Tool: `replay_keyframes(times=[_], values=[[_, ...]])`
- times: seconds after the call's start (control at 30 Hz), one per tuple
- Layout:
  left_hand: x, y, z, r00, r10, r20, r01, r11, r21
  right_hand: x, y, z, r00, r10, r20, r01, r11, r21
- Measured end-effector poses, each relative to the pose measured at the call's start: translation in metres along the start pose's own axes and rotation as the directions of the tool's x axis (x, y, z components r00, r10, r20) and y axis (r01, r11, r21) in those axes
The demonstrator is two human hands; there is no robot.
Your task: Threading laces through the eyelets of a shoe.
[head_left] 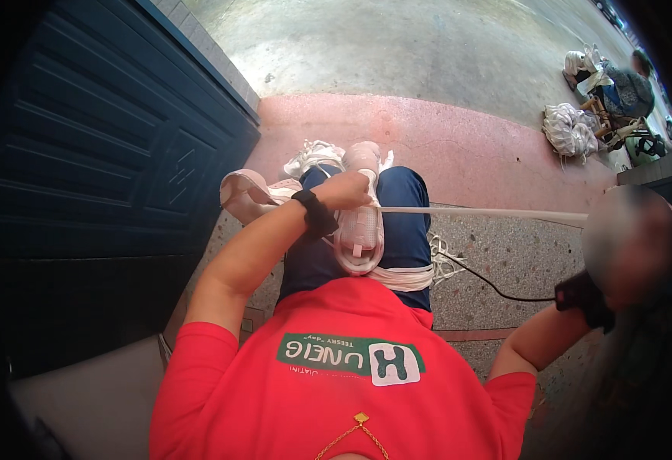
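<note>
I sit with a pale pink and white shoe (359, 239) resting sole-up on my blue-jeaned lap. My left hand (346, 191), a black band on its wrist, presses on the shoe's upper end and holds it steady. A taut white cord (481, 211) runs from the shoe straight out to the right. It ends at my right hand (629, 244), which is raised, blurred and closed round the cord's end. A second pink shoe (245, 195) lies beside my left knee. Loose white strands (445, 259) hang by my right thigh.
A dark blue panelled door (98, 153) fills the left. A thin black cable (497, 288) crosses the speckled floor on the right. Beyond my knees lie a red floor strip (474, 146) and grey concrete. Far right, white sacks (571, 129) sit by another seated person (629, 90).
</note>
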State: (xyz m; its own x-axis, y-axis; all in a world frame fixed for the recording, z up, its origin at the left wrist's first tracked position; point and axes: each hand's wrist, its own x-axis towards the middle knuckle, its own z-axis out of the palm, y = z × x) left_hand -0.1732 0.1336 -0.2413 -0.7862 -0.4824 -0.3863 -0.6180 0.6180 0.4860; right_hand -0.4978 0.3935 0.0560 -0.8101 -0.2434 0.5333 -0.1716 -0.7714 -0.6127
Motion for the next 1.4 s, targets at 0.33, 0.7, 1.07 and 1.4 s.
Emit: replay_keyframes(times=[0.33, 0.7, 1.07, 1.4], values=[[-0.012, 0.007, -0.001, 0.999, 0.021, 0.044, -0.02, 1.0, -0.019, -0.218, 0.195, -0.039, 0.246, 0.907, 0.341, -0.519, 0.421, -0.744], [-0.04, -0.006, -0.015, 0.977, -0.063, -0.203, 0.019, 0.978, -0.21, -0.329, 0.233, -0.015, 0.229, 0.779, 0.583, 0.212, 0.545, -0.811], [-0.068, 0.0, -0.028, 0.942, -0.335, -0.04, 0.191, 0.626, -0.756, -0.36, 0.285, 0.015, 0.318, 0.686, 0.654, 0.53, 0.444, -0.723], [-0.078, -0.025, -0.021, 0.872, -0.486, -0.066, 0.116, 0.335, -0.935, -0.186, 0.151, 0.03, 0.079, 0.813, 0.577, -0.902, 0.304, -0.306]])
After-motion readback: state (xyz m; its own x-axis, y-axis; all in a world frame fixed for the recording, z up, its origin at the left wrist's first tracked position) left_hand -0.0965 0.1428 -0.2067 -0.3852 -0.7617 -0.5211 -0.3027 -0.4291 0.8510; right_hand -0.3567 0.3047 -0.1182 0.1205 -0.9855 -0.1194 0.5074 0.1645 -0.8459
